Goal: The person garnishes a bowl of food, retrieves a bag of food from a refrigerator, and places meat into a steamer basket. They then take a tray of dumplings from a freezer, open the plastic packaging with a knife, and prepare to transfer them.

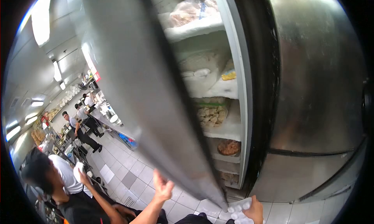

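My left hand (162, 187) is raised with fingers spread, at the lower part of the open steel freezer door (144, 91); whether it touches the door I cannot tell. At the bottom edge of the view, my right hand (255, 210) grips a white tray of round white pieces (237, 213), just below the door's lower corner. Behind the door, the freezer's frosted shelves (228, 89) hold bagged food: a clear bag on top (191, 9), pale chunks (211, 115) lower down, and a tub of brownish food (228, 147).
A second steel door (319, 76) on the right is closed. A person in a white shirt (64, 177) is close by at lower left, holding something white. Other workers (82, 130) stand along a counter down a tiled aisle (128, 173).
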Demonstrator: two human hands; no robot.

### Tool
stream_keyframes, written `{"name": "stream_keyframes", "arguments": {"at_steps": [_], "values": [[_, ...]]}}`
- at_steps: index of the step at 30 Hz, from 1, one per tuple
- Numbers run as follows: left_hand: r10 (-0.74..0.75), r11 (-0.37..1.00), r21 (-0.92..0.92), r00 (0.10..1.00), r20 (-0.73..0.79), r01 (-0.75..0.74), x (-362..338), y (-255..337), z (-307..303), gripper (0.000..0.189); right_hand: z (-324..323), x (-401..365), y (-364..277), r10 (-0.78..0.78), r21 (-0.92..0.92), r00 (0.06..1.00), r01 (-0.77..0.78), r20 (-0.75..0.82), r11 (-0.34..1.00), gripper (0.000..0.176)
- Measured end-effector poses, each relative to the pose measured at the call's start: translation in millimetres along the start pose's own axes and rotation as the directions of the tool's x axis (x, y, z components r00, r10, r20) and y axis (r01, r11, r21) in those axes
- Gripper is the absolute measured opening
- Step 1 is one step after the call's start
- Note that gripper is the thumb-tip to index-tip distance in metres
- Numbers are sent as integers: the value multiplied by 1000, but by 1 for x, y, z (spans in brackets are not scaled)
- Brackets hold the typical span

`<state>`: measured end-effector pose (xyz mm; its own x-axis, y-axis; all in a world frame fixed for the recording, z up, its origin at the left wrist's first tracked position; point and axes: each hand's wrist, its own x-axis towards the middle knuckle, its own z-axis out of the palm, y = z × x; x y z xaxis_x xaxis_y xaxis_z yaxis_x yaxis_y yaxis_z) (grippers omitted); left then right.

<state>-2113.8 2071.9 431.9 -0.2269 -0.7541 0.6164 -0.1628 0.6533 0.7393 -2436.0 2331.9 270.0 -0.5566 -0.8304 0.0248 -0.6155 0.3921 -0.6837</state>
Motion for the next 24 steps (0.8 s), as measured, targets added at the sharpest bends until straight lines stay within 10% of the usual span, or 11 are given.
{"name": "stream_keyframes", "arguments": {"at_steps": [1,5,10,17,19,21,24], "values": [[131,967,-218,991,-32,-135,28,43,37,67,4,0,4,51,-8,998,-50,46,999,69],[428,903,-54,884,186,-426,69,51,81,72,-10,-12,-21,-18,-94,998,24,66,995,52],[370,914,43,872,321,-403,83,13,118,67,10,13,-68,55,-158,981,-26,184,987,88],[405,866,44,749,524,-498,107,-35,53,56,84,98,-208,-322,-169,917,365,237,916,64],[-37,996,-35,764,644,77,106,-67,12,50,113,115,-250,-346,-125,905,384,246,915,58],[-295,952,236,784,546,193,86,-136,-39,57,146,127,-296,-428,-86,876,455,223,886,57],[-770,545,279,339,541,791,41,-230,-122,75,206,147,-334,-587,45,791,589,172,807,53]]}}
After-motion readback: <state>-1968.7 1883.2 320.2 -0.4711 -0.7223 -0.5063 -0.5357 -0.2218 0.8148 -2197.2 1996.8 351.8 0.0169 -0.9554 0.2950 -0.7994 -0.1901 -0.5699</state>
